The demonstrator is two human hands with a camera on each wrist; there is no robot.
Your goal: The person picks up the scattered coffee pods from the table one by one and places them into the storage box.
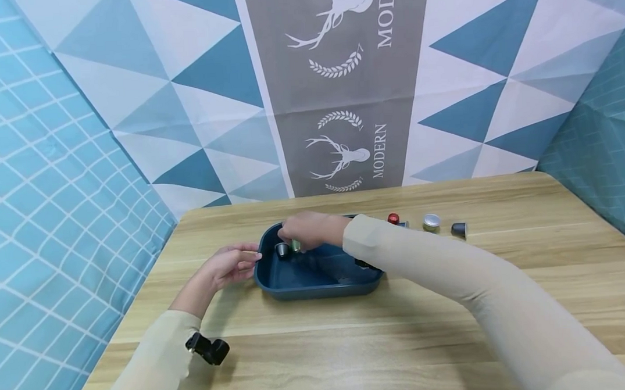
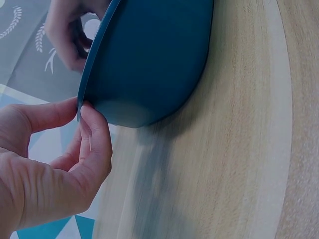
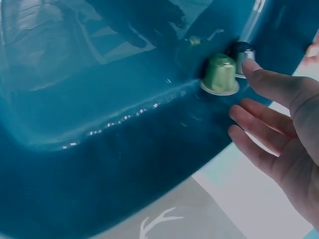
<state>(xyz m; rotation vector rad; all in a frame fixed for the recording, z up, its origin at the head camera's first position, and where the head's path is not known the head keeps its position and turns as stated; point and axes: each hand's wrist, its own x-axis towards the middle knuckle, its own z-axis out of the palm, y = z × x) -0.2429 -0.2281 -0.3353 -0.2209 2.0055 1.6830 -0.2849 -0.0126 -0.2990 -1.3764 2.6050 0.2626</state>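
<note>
My left hand point(image 1: 234, 265) pinches the rim of a dark blue tray point(image 1: 316, 279) at its left end; thumb and forefinger grip the edge in the left wrist view. My right hand point(image 1: 311, 227) is over the tray's far left corner. Beside it, inside the tray, are a green coffee capsule point(image 3: 220, 74) and a dark coffee capsule point(image 3: 244, 52) with a silvery side. The right fingers point(image 3: 264, 127) are loosely spread, apart from the green capsule. The thumb overlaps the dark capsule in the right wrist view; contact cannot be told.
On the wooden table point(image 1: 298, 347), right of the tray, lie a red capsule point(image 1: 393, 219), a silver-topped capsule point(image 1: 431, 222) and a dark capsule point(image 1: 459, 229). Another bluish capsule point(image 1: 404, 224) is partly hidden by the right sleeve. A patterned cloth backdrop point(image 1: 209, 106) hangs behind the table.
</note>
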